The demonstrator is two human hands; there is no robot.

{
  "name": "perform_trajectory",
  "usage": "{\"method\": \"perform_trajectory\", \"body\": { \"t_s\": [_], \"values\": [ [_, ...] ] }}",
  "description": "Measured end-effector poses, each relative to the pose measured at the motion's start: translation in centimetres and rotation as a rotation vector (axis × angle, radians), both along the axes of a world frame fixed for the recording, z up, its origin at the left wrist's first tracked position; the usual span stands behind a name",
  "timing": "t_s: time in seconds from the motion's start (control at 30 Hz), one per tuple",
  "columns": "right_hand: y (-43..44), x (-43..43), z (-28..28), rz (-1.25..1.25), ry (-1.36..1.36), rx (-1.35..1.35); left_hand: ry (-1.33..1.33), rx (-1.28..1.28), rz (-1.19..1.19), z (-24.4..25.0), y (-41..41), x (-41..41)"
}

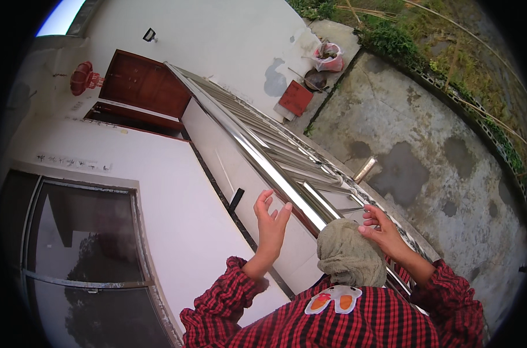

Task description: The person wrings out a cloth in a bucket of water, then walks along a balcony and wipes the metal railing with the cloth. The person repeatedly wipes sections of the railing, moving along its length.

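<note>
A grey-green cloth (350,252) lies bunched over the near end of the shiny metal railing (263,156), just in front of my checked garment. My left hand (272,224) is raised to the left of the railing, fingers apart and curled, with nothing in it. On the cloth's right side is my right hand (383,232), its thumb close to the cloth's edge and its fingers spread; whether the thumb touches the cloth I cannot tell. No grip on the cloth shows.
A broom or squeegee with a black head (236,199) rests by the wall's base. Beyond the railing lies a concrete yard (403,122) with a red bucket (329,63) and a red board (295,98). A wooden door (144,85) and a window (87,230) are at left.
</note>
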State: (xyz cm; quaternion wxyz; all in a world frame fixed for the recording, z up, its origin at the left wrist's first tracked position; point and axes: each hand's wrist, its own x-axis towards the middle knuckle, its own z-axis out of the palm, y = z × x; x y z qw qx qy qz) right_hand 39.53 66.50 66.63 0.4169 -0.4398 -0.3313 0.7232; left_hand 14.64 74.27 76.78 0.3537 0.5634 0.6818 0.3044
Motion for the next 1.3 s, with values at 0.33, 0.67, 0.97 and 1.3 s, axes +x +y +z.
{"method": "perform_trajectory", "body": {
  "t_s": [0.33,0.67,0.97,1.3],
  "values": [
    [5.2,1.8,4.1,-0.108,0.551,-0.298,-0.396,-0.838,-0.366,1.1,-9.7,1.1],
    [4.6,-2.6,0.3,0.007,0.435,-0.051,-0.967,-0.259,-0.331,9.3,-7.9,1.8],
    [0.9,-0.1,4.5,-0.026,0.836,-0.063,-1.279,-0.250,-0.258,9.6,-5.0,0.9],
    [7.5,-4.3,3.1,-0.110,-0.299,0.532,-0.290,-0.308,-0.189,3.0,-10.1,3.7]
  ]
}}
